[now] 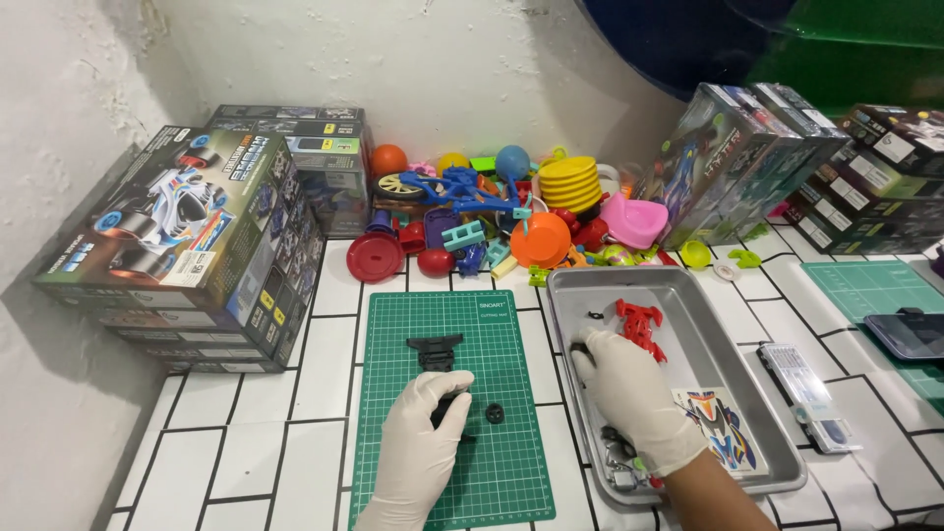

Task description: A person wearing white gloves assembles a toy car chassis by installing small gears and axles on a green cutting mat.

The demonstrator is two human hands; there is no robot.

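Both my hands wear white gloves. My left hand [425,438] rests on the green cutting mat [452,324], its fingers closed on a black toy car chassis [439,351] that sticks out beyond the fingertips. A small black wheel [495,414] lies on the mat just right of that hand. My right hand [629,393] reaches into the metal tray [728,339], fingertips pinching a small black part [580,347] at the tray's left side. A red plastic part [641,325] lies in the tray just beyond the fingers. A sticker sheet [723,425] lies in the tray near my wrist.
Stacked toy kit boxes [197,246] stand at left and more boxes [787,167] at right. A heap of colourful plastic toys [511,216] lines the wall. A phone [910,336], a second mat [865,285] and a small flat pack [806,393] lie right of the tray.
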